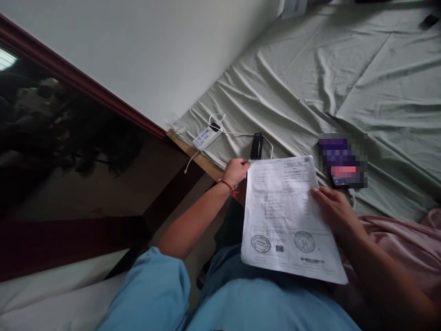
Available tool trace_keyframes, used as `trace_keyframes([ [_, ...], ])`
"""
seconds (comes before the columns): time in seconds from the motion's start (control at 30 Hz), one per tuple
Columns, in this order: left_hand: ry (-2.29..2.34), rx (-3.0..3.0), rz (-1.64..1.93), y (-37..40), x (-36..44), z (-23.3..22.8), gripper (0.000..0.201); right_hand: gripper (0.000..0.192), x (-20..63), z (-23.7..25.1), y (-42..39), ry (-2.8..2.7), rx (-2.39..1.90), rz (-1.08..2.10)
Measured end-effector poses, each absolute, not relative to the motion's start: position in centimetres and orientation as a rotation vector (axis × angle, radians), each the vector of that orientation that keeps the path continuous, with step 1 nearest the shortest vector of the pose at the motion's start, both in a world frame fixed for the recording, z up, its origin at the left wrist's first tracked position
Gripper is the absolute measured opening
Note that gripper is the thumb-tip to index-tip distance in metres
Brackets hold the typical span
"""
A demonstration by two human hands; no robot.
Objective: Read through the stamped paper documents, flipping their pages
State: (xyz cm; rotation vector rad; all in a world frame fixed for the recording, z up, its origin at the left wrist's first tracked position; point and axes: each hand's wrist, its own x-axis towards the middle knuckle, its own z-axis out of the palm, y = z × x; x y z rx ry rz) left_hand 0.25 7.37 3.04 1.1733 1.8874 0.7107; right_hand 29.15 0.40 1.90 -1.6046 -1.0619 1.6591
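A printed paper document, with round stamps and a barcode near its lower edge, is held over my lap. It looks like a small stack of sheets. My left hand pinches its upper left corner and wears a red string at the wrist. On the right edge, my right hand grips the paper with the thumb on top; its other fingers are partly hidden underneath. Just beyond the top left corner lies a small black device, close to my left hand.
A pale green sheet covers the bed. On it lie a white labelled box-like device with a white cable, and a phone with a blurred screen. Pink cloth is at right. A white wall and dark-red-framed mirror or glass stand left.
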Motion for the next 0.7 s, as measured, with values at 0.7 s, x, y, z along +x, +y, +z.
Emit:
trace_keyframes([
  [0.7,1.828,0.787,0.802,9.0,0.4,3.8,0.027,0.03,29.0,1.6,0.7,-0.918,-1.62,1.715],
])
